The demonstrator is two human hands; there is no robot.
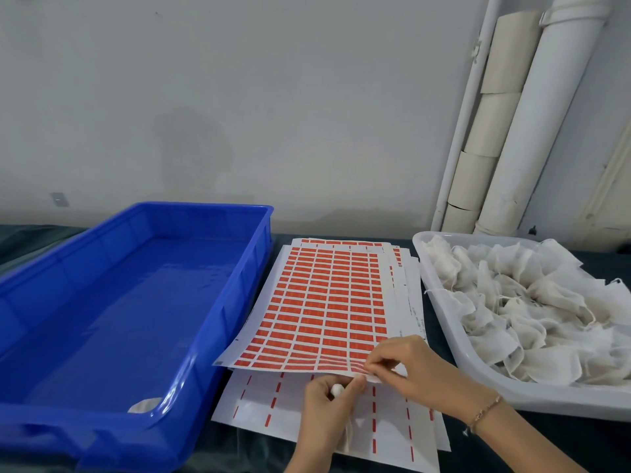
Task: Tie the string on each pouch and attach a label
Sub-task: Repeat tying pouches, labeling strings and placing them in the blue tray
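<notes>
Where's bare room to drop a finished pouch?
Blue bin: floor bare, left of the label sheets. White tray on the right is heaped with pouches. Left hand, gripping a pouch, and right hand, pinching a label, crowd the sheets' near edge.

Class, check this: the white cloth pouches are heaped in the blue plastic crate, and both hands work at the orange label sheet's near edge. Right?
No: the head view shows the white cloth pouches heaped in the white plastic tray, not the blue plastic crate. The rest stands.
</notes>
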